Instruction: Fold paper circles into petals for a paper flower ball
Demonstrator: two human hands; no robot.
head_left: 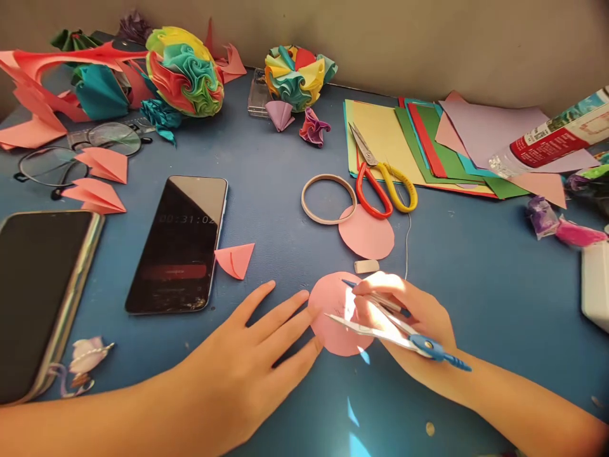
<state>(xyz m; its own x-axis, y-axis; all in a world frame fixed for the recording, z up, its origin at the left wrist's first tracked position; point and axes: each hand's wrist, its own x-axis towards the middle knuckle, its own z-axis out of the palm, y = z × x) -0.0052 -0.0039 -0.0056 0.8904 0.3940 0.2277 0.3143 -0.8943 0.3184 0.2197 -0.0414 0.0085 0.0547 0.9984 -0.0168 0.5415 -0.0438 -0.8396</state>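
Observation:
A pink paper circle (333,337) lies flat on the blue table. My left hand (259,362) rests with its fingers spread, the fingertips touching the circle's left edge. Over the circle's right side, my right hand (421,314) grips a drawing compass (428,346) with a blue hinge. The compass is tilted, its handle pointing right; its blue pencil-like tip meets the paper near the top, while the metal leg points left above it. Just behind are a small eraser (366,266) and another pink circle (368,233), partly under scissors (375,190) and a tape ring (307,212).
Two phones (176,254) (38,298) and a folded pink piece (236,260) lie to the left. Glasses (52,166) and paper balls (185,73) stand farther back. Coloured sheets (380,127), a bottle (552,146) and a white object (594,285) are on the right.

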